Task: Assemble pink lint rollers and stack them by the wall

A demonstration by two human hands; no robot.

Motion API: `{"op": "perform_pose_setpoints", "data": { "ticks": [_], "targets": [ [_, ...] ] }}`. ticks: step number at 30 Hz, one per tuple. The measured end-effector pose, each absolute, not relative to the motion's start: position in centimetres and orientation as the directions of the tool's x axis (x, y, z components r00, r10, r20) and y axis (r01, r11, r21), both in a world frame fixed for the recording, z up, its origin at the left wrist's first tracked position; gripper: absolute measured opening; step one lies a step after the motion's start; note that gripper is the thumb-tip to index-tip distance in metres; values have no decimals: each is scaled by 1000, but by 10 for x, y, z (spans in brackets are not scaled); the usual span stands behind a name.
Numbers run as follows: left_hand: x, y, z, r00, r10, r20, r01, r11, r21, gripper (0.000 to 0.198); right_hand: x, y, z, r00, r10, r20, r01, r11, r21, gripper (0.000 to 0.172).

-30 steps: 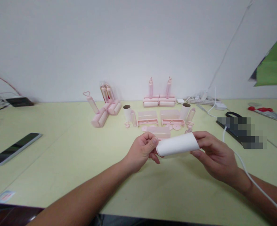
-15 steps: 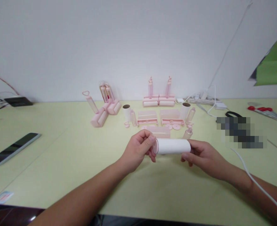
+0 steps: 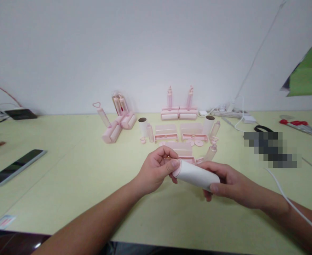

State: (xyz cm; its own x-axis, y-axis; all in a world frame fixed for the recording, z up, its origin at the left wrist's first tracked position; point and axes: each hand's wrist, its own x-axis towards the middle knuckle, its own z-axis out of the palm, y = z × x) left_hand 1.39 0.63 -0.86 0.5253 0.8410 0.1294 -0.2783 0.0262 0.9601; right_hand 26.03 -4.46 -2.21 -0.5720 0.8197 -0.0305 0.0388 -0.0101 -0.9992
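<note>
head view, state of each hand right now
Left hand: closed, holding one end of the white paper roll.
Right hand: closed, holding its other end.

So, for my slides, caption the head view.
Left hand and right hand hold a white cylindrical roll above a yellow table.

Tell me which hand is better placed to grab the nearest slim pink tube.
Likely the right hand: the pink tube is just beyond it, while the left hand is farther off. Both hold the white roll.
</note>
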Motion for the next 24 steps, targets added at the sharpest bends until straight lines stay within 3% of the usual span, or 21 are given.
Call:
{"op": "perform_pose_setpoints", "data": {
  "ticks": [3, 7, 12, 18, 21, 24],
  "targets": [
    [15, 5, -8, 503, 849, 159, -267, -22, 963, 32, 259, -48, -20, -555, 829, 73, 248, 248, -936, 47],
    [12, 6, -9, 373, 896, 242, -170, -191, 967, 30, 263, -43, -25, -446, 817, 365, 477, 562, -675, 45],
    [8, 7, -14, 239, 900, 364, -30, -367, 930, 42, 272, -39, -29, -328, 718, 614, 591, 663, -460, 47],
    [13, -4, -15, 90, 842, 532, -14, -533, 846, 62, 270, -45, -22, -257, 664, 702, 692, 634, -346, 52],
    [14, -11, -13, 318, 748, 583, 7, -617, 787, 68, 267, -47, -21, -256, 655, 712, 696, 636, -335, 53],
    [13, -13, -11, 546, 658, 519, 21, -630, 776, 66, 265, -47, -23, -256, 658, 708, 682, 642, -351, 55]
  ]
}}
